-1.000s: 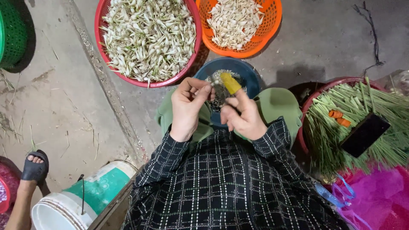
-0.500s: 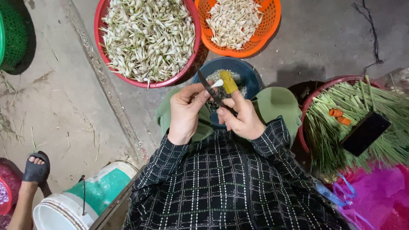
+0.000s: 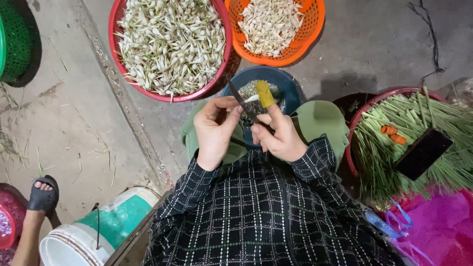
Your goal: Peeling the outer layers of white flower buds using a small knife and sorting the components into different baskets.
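Small white bulb [image 3: 252,98] pinched between fingertips of both hands, above blue bowl [image 3: 290,88]; long axis roughly level, pointing from left hand toward right index finger.

Left hand [image 3: 215,130]: fingers curled narrow, thumb and forefinger gripping bulb end.

Right hand [image 3: 280,135]: closed on dark knife [image 3: 244,104], blade slanting up and away to left, touching bulb; index finger extended, capped with yellow finger guard [image 3: 264,94].

Beyond hands: red basket [image 3: 118,29] of untrimmed bulbs, orange basket [image 3: 315,19] of trimmed ones. Right of right hand: basin [image 3: 364,98] of green stalks.
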